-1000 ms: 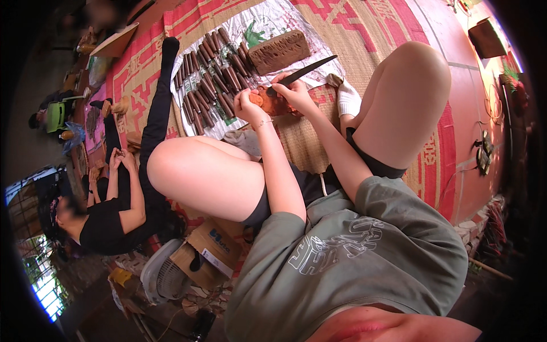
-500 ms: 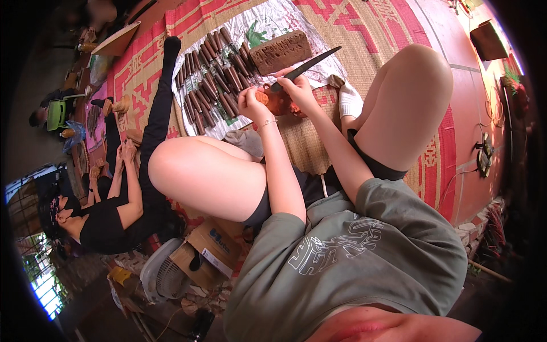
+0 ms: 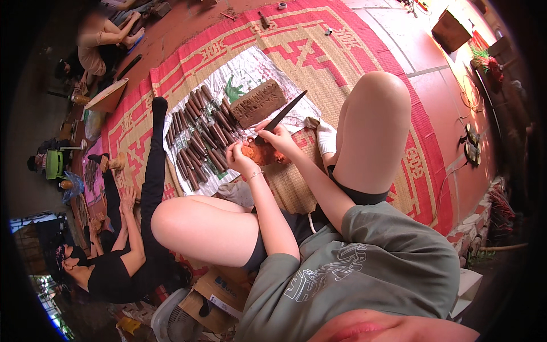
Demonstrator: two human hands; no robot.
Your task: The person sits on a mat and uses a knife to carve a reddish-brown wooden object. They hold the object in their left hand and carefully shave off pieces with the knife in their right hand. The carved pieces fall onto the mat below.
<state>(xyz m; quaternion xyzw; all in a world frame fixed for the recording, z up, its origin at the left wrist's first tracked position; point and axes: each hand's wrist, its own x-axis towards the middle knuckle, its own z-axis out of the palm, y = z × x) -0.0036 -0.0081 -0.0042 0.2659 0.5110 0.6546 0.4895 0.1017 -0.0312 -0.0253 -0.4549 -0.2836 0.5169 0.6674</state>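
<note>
My right hand [image 3: 278, 141] is closed around a long, dark, tapered blade-like tool [image 3: 289, 109]; I cannot tell whether it is a file or a knife. Its point slants up to the far right. Close beside it, my left hand [image 3: 241, 159] grips an orange-brown carved piece [image 3: 250, 151], whose far side my fingers partly hide. More of the same orange-brown colour shows under my right hand. Just beyond, a brown carved block [image 3: 258, 103] lies on a white printed sheet [image 3: 250, 62]. Several wooden-handled tools [image 3: 199, 134] lie in rows left of the block.
A red and tan woven mat [image 3: 307, 34] spreads beneath everything. My bent knees flank my hands. On the left a person in black [image 3: 105, 273] sits with one leg stretched along the sheet. A cardboard box [image 3: 219, 296] and a fan [image 3: 176, 319] stand at the lower left.
The view has shifted, so the mat's far edge and another person at the upper left now show. Both my hands keep their grips, close together.
</note>
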